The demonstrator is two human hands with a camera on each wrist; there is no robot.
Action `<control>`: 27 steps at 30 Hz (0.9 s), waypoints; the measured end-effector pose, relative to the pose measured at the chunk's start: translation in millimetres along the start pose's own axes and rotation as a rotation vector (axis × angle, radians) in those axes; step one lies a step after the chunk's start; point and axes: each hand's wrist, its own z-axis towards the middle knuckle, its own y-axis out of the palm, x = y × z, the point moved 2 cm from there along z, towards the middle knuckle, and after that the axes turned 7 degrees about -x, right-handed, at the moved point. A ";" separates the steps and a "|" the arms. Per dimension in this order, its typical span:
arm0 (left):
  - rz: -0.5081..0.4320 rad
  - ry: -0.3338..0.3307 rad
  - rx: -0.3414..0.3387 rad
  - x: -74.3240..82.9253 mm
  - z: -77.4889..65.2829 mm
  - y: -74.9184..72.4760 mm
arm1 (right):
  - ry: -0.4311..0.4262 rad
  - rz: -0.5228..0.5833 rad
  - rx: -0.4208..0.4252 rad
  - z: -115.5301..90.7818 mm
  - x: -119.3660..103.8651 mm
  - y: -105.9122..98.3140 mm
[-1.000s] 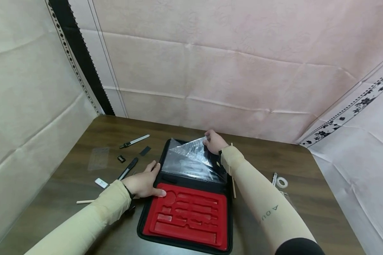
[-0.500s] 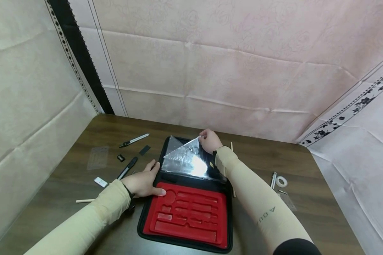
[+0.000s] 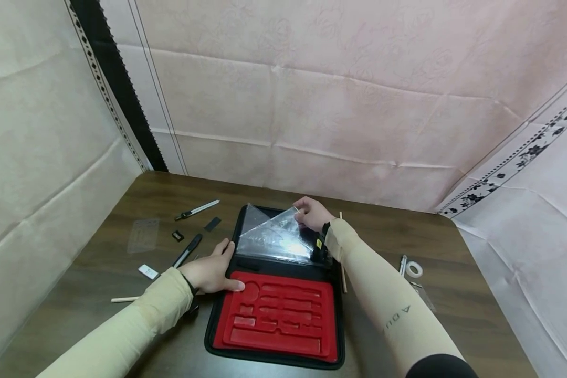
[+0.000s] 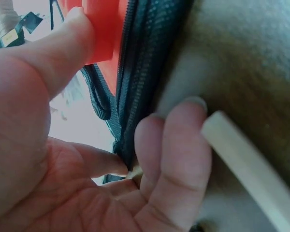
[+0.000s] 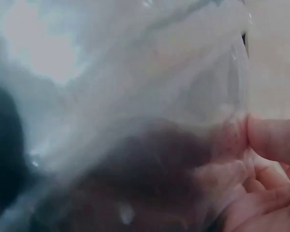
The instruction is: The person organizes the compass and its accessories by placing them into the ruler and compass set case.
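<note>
A black zip case [image 3: 271,362] lies unfolded on the table, with a red moulded insert [image 3: 281,338] in its near half. My left hand [image 3: 210,272] is at the case's left edge. Its thumb [image 4: 70,46] presses on the insert, while the fingers rest beside the zipped edge [image 4: 135,82]. Over the far half spreads a clear plastic sheet [image 3: 276,239], raised and folded along a slanting line. My right hand [image 3: 314,214] pinches its upper corner between thumb and fingers; the right wrist view shows the plastic sheet [image 5: 183,82] close up, blurred by glare.
Left of the case lie a pen-like tool [image 3: 197,210], a black-handled tool [image 3: 189,249], a black sharpener-like piece [image 3: 177,235], a dark flat piece [image 3: 212,224], a white block [image 3: 148,271] and a clear card [image 3: 143,235]. A white tape roll [image 3: 413,270] is at right.
My right hand shifts slightly left, then a little back right, with the sheet's corner, and the fold in the plastic changes shape. My left hand stays in place on the case.
</note>
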 end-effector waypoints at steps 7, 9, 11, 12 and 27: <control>-0.006 0.001 -0.003 1.3 1.1 1.4 | -0.026 -0.049 -0.015 2.1 5.8 0.3; -0.003 0.004 -0.001 0.6 1.0 0.9 | -0.036 -0.069 -0.040 1.7 4.0 1.9; -0.003 0.008 0.000 -0.4 0.9 0.4 | -0.043 -0.096 -0.058 1.2 2.2 2.9; -0.004 0.009 0.000 -0.8 0.7 0.1 | -0.045 -0.108 -0.068 1.0 1.5 3.2; 0.044 0.001 -0.020 0.7 0.5 -0.7 | -0.040 -0.356 -0.066 -11.2 1.8 0.2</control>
